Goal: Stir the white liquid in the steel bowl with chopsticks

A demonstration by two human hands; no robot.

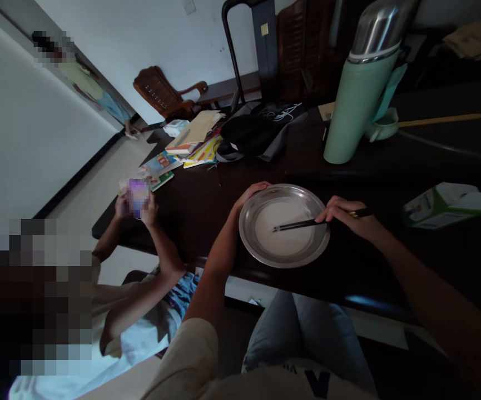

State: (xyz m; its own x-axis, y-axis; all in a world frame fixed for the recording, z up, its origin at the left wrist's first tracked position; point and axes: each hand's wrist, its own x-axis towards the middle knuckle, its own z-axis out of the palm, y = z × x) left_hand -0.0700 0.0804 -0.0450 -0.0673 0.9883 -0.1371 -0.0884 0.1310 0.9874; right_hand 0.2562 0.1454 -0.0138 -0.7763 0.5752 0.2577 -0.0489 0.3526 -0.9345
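A round steel plate [290, 255] lies on the dark table [207, 205] in front of me. My left hand [249, 195] curls over the plate's left rim, fingers closed on the edge. My right hand [346, 215] is closed on a pair of black chopsticks [298, 225], whose tips reach over the middle of the plate. The plate looks bare apart from a pale sheen.
A tall green thermos [359, 94] stands behind the plate, beside a green cup [384, 125]. A tissue box [444, 204] lies to the right. Books [194, 144] and a dark bag [251, 133] sit at the far left. Another person's hands [138, 205] hold a phone.
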